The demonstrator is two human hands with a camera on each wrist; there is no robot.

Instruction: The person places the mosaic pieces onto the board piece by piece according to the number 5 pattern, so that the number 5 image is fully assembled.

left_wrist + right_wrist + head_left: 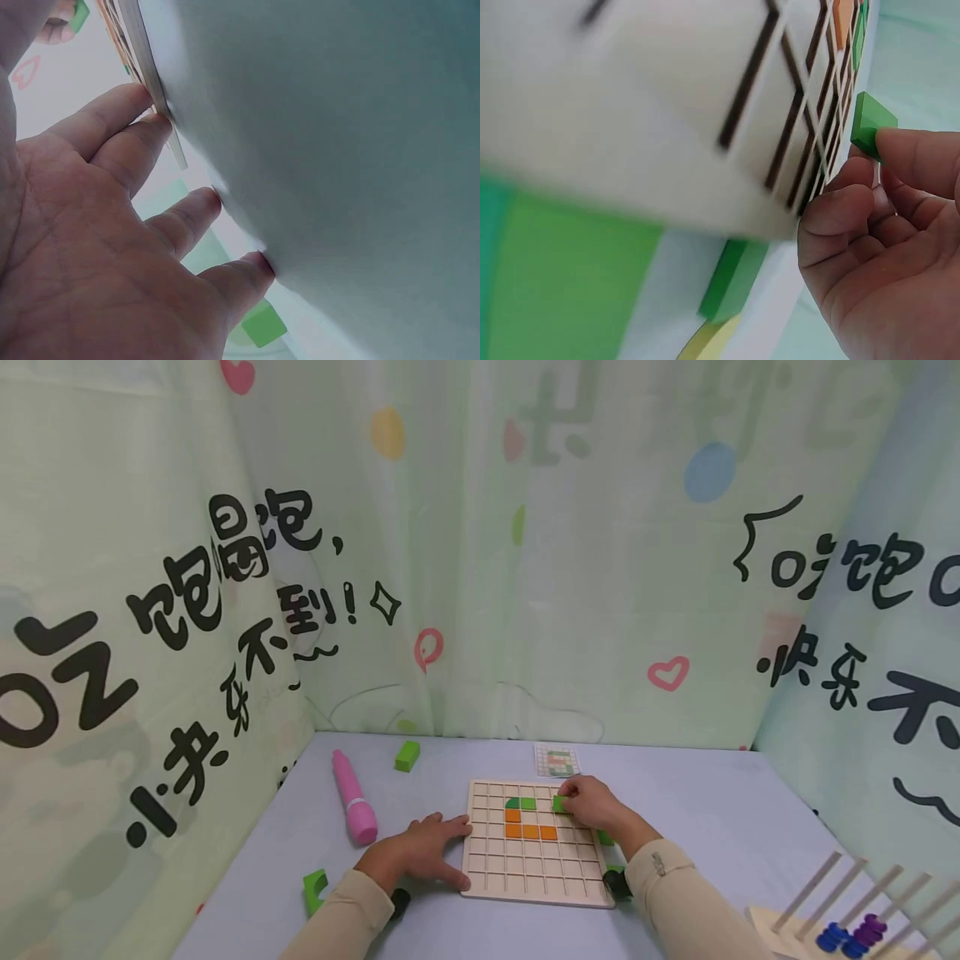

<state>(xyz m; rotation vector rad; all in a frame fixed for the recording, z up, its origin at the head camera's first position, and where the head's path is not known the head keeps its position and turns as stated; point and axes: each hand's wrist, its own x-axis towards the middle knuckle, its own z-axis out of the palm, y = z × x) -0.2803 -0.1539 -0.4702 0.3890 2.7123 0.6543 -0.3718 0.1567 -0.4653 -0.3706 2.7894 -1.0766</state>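
A wooden grid board [532, 865] lies on the table, with orange square tiles [531, 832] and a green tile [528, 804] set in its cells. My right hand [596, 803] is over the board's far right part. Between thumb and fingers it pinches a green square tile [871, 124], which is held above the grid. My left hand [420, 850] has its fingers spread along the board's left edge; in the left wrist view, fingertips [142, 97] touch that edge.
Behind the board lies a printed pattern card [557, 761]. A pink bottle-shaped object [354, 797], a green block [407, 756] and a green arch block [315, 892] are on the left. At the right front stands a peg rack [787, 935] with blue and purple beads.
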